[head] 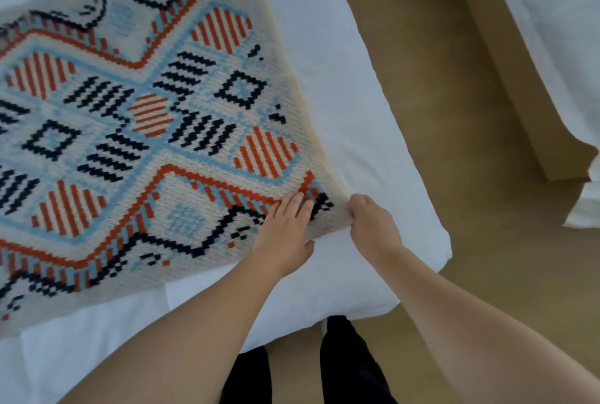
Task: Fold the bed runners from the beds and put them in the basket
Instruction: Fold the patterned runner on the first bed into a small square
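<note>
A knitted bed runner (146,131) with an orange, light blue and black pattern on cream lies spread across the white bed (367,131). My left hand (285,231) rests flat on the runner near its closest corner, fingers straight. Just to the right, my right hand (370,225) grips that corner's edge, with the fingers curled under the fabric. No basket is in view.
A strip of tan floor (454,111) runs between this bed and a second white bed (558,46) at the upper right, which stands on a tan wooden base (519,95). My legs in dark trousers (350,368) stand at the bed's near corner.
</note>
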{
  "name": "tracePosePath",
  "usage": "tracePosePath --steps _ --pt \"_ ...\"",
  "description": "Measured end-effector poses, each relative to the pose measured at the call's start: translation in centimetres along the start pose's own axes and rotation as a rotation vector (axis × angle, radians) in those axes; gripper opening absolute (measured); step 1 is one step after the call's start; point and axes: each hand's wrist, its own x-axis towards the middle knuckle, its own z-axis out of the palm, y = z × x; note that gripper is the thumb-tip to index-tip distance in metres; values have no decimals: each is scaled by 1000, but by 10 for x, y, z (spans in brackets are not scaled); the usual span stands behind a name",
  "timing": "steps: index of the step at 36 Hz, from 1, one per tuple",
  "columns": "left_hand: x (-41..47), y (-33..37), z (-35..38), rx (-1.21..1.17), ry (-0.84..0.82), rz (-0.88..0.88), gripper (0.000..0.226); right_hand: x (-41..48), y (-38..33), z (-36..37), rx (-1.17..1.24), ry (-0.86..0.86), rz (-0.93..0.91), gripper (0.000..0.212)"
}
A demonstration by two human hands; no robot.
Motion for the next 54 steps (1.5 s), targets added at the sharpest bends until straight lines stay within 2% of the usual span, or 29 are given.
tracePosePath --steps 4,6,8,13,17,22,27,35,40,49,54 --pt "-1 -1 -1 -37 -39 58 68 0 27 -7 -153 73 -212 37" --pt "-1 -5 -2 -48 -33 63 63 0 32 -7 -369 -11 -224 40" --pt "1 -13 -3 -49 -4 43 60 0 35 -7 -455 -92 -177 45" --pt "13 -42 -5 46 34 -64 60 1 31 -7 -486 -172 -115 54" --pt "36 -69 -14 60 71 -167 66 23 12 -4 -330 -81 -239 51" --pt "75 -110 -25 70 162 -273 69 81 -35 20 -407 -60 -357 59" --pt "119 -160 -44 82 292 -368 73 155 -76 39 -445 -32 -383 72" --pt "192 -249 -91 48 427 -504 77 269 -129 19 -494 45 -411 77" --pt "225 -274 -95 -22 540 -507 78 344 -159 -1 -563 79 -469 80" --pt "236 -283 -81 -70 562 -479 77 464 -196 -35 -625 134 -450 84" --pt "244 -290 -74 -66 528 -469 77 521 -208 -60 -630 159 -419 77"
